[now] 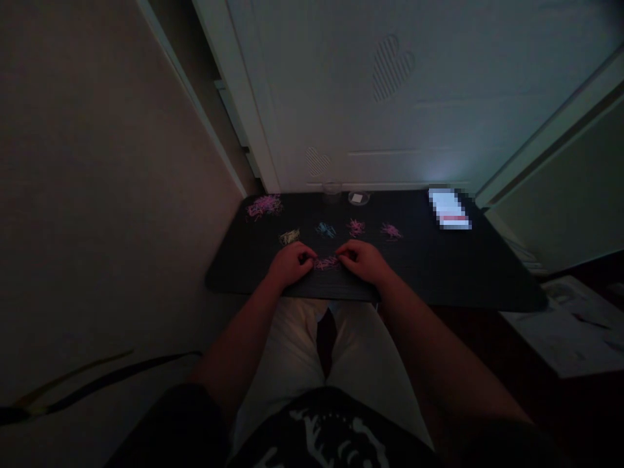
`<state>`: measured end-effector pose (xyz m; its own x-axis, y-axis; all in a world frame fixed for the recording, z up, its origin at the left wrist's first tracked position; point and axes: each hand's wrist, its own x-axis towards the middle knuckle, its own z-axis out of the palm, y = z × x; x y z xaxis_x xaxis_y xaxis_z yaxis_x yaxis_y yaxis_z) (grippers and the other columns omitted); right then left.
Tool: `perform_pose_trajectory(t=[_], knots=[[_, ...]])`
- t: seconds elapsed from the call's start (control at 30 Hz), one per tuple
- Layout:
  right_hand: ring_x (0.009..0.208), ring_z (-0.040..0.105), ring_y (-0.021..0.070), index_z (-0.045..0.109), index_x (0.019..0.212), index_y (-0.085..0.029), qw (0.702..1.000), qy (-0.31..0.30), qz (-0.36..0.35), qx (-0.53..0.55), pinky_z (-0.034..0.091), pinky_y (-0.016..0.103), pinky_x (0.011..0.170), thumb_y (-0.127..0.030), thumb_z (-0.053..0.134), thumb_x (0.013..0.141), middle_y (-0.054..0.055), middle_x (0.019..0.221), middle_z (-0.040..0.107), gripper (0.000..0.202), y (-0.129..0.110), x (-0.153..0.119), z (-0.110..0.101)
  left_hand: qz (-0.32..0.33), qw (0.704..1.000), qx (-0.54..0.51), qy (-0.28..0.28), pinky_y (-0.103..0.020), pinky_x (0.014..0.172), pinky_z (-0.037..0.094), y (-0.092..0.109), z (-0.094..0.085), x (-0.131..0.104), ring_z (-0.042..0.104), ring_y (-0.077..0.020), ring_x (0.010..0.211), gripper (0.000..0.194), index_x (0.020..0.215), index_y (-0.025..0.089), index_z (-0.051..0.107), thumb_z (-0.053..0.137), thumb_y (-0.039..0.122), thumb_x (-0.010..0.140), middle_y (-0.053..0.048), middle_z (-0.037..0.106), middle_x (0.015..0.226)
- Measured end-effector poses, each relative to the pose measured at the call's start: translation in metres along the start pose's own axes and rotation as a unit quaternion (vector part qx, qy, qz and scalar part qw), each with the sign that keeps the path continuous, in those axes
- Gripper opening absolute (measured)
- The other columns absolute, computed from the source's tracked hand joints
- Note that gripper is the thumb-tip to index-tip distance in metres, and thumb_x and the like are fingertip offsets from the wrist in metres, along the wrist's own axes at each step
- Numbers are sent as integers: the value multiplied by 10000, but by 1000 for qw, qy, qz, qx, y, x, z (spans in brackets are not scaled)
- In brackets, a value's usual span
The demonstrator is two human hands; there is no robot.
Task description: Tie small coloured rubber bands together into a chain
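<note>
On the dark table (419, 273) lies a small pile of pink and purple strips (325, 262), between my two hands. My left hand (292, 263) touches its left end with fingers pinched together. At the right end, the fingers of my right hand (361, 261) are pinched in the same way. What the fingertips hold, if anything, is too small to make out. Just beyond my hands are a pale yellow pile (290, 236), a blue pile (325, 229), a pink pile (356, 227) and another pink pile (391, 231).
A larger mixed pink and purple pile (264, 206) lies at the back left. A clear round container (332, 191) and a round lid with a white label (359, 198) stand near the back edge. A lit phone (449, 208) is at the back right.
</note>
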<state>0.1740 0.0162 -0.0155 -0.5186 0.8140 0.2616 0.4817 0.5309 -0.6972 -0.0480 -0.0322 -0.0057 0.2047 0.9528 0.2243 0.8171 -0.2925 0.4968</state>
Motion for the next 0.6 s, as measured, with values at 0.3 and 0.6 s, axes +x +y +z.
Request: perform_pose_trajectory(t=[0.3,0.6], knots=[[612,501,113,667,803,-176,1000,6,4,4,376,238,573,-204,563,742,7,702,595,124,-3,0,-1,-28,1000,0,15,-288,692,450,2,2,-2,573,-156,756,193,886,199,657,489,280,839,-36,636,855],[629,486,113,693,796,-182,1000,-9,2,-24,369,240,590,-264,619,727,2,692,545,130,-8,13,4,-30,999,-5,17,-282,672,438,1,2,-1,571,-154,744,181,888,198,636,479,278,846,-26,637,847]])
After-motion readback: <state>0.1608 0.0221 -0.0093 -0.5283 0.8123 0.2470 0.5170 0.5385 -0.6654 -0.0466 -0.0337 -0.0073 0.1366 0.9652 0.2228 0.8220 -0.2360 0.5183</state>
